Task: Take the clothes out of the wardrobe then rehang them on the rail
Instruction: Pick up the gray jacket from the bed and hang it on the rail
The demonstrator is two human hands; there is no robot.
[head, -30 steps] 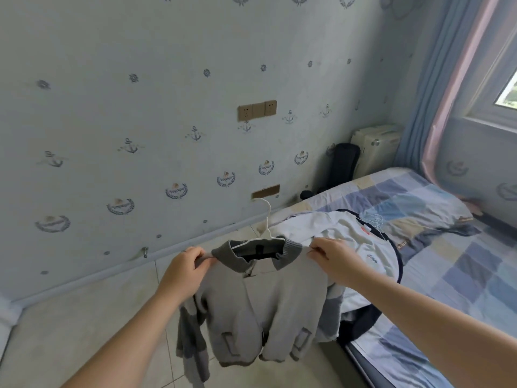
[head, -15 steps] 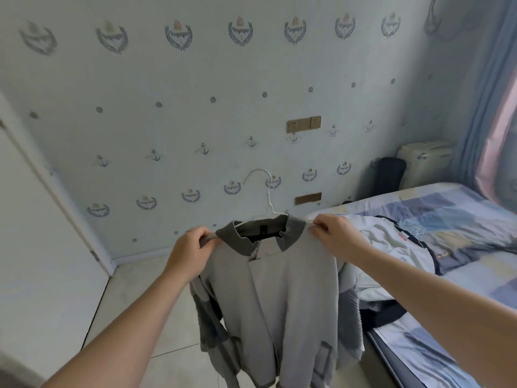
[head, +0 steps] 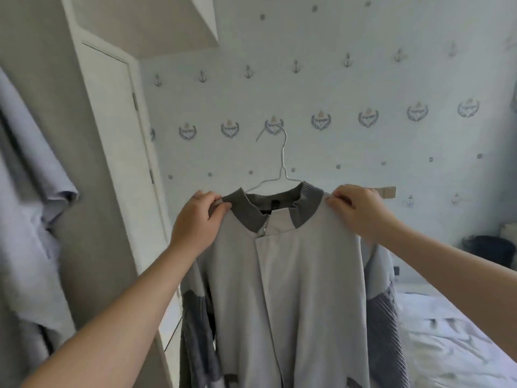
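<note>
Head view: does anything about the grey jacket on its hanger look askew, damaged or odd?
Nothing damaged. The pale grey jacket with dark ribbed collar hangs straight on a white wire hanger, the left hand and right hand pinching its shoulders. Only the collar sits slightly lopsided: bare wire shows above it near the left hand.

Jacket [head: 285, 289] hanging on hanger [head: 283, 161], mid-view, before wall [head: 363, 149]. Hanger hook rising above collar. Left hand [head: 197, 222] gripping jacket at hanger's left end, right hand [head: 361, 210] pinching it at hanger's right end, collar lying between hands. Wardrobe door [head: 117, 152] standing left of jacket, meeting wall behind. Garment [head: 30, 219] hanging at far left, left of wardrobe door. Bed [head: 453, 340] lying at lower right, behind jacket. Socket plate [head: 387, 191] sitting on wall, just behind right hand.
</note>
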